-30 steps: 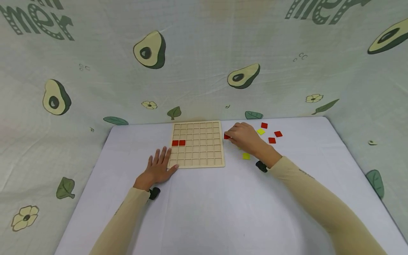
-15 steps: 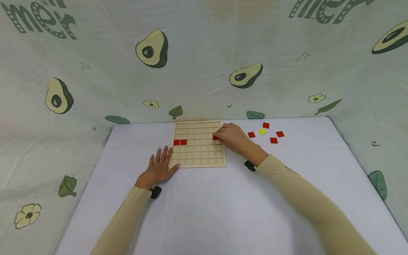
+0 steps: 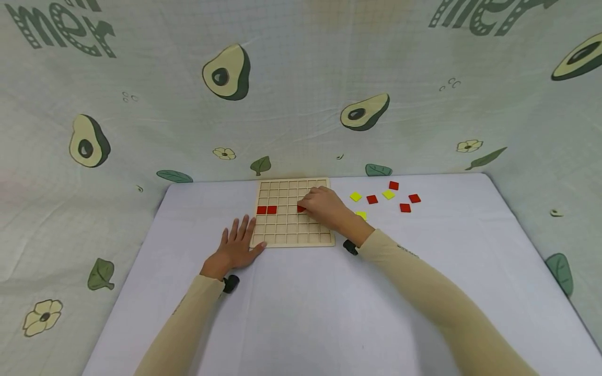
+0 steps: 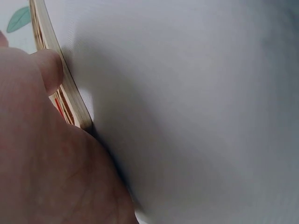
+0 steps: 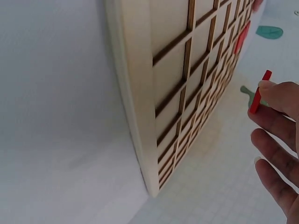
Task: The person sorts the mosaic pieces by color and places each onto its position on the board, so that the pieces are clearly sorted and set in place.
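Observation:
A pale wooden grid board [image 3: 291, 240] lies near the back of the table. Two red square tiles [image 3: 266, 210] sit side by side in cells at its left edge. My right hand [image 3: 324, 210] is over the board's right half, pinching another red tile [image 5: 259, 93] between thumb and index finger; the right wrist view shows that tile edge-on, held above the board. My left hand [image 3: 233, 251] rests with fingers spread at the board's lower left corner, its thumb [image 4: 50, 70] against the wooden edge.
Right of the board lie several loose tiles on the white table [image 3: 301, 324]: red ones such as this red tile [image 3: 405, 208], and yellow ones such as this yellow tile [image 3: 355, 197]. A patterned cloth [image 3: 301, 115] hangs behind the table.
My right hand has carried the red tile leftward, from beside the board's right edge to over the grid. Yellow tiles it had covered now show. My left hand stays in place.

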`<act>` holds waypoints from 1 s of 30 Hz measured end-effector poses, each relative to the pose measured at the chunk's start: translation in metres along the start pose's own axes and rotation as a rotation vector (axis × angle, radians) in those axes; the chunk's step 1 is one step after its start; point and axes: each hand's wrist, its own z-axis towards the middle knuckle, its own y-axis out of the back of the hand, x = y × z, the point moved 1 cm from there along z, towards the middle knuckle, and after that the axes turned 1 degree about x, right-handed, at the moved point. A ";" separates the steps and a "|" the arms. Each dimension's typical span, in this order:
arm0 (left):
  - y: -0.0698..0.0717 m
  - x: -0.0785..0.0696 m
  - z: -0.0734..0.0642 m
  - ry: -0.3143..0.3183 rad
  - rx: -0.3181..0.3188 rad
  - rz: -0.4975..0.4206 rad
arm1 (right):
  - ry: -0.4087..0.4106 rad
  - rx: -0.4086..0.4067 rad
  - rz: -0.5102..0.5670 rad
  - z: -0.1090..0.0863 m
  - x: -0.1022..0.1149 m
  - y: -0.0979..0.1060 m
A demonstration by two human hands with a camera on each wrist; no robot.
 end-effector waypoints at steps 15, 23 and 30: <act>0.014 -0.020 -0.013 0.033 -0.006 0.046 | -0.022 0.082 0.029 0.024 0.015 -0.014; 0.014 -0.021 -0.015 0.033 -0.029 0.062 | -0.051 0.098 0.053 0.036 0.017 -0.023; 0.015 -0.022 -0.016 0.033 -0.035 0.071 | -0.052 0.127 0.058 0.047 0.021 -0.027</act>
